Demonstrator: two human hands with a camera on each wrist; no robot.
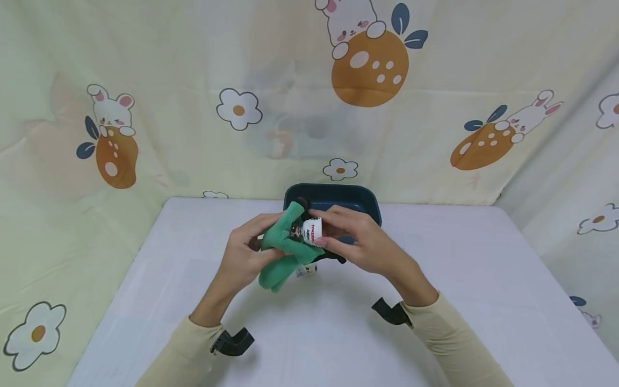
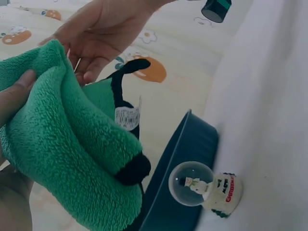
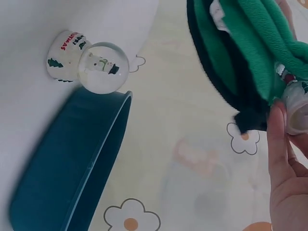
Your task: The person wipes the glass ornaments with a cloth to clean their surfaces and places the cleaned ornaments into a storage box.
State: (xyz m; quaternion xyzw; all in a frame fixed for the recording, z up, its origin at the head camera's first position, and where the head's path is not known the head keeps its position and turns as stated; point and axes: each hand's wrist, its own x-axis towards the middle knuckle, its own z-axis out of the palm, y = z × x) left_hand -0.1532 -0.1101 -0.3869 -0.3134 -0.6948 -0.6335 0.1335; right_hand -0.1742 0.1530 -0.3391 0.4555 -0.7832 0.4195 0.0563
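My left hand (image 1: pixel 244 258) grips a fluffy green cloth (image 1: pixel 285 242) with black edging and a white label. In my right hand (image 1: pixel 360 239), thumb and fingers pinch the white base of a snow globe (image 1: pixel 312 231). The held globe's round top is tucked against the cloth, mostly hidden by it. Beneath the hands, a second snow globe (image 2: pixel 226 195) with a snowman inside stands upright on the table; the right wrist view also shows its clear glass ball.
A dark blue basin (image 1: pixel 372 200) sits at the table's back edge, behind the hands and the standing globe. A patterned curtain (image 1: pixel 184 134) hangs behind the white table (image 1: pixel 483 279). Black wrist mounts (image 1: pixel 234 344) jut from both sleeves.
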